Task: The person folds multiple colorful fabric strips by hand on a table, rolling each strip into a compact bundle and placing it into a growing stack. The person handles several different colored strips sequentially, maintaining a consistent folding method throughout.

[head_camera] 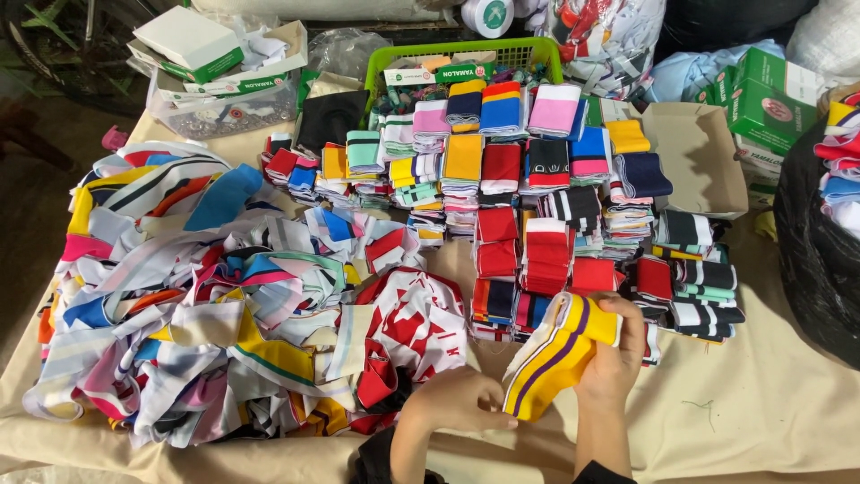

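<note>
Both my hands hold a folded knit band (553,351), yellow with purple and white stripes, low in the middle of the view. My left hand (460,401) pinches its lower left edge. My right hand (616,355) grips its upper right end from behind. To the left lies a big loose heap of striped fabric strips (206,296), with a red and white printed piece (414,324) nearest my left hand. Just beyond the band stand neat stacks of folded bands (537,206) in many colours.
A beige cloth (761,403) covers the table. A green plastic basket (461,56) and small green and white boxes (193,40) sit at the back. An open cardboard box (703,161) is at the right, beside a black bag (820,260).
</note>
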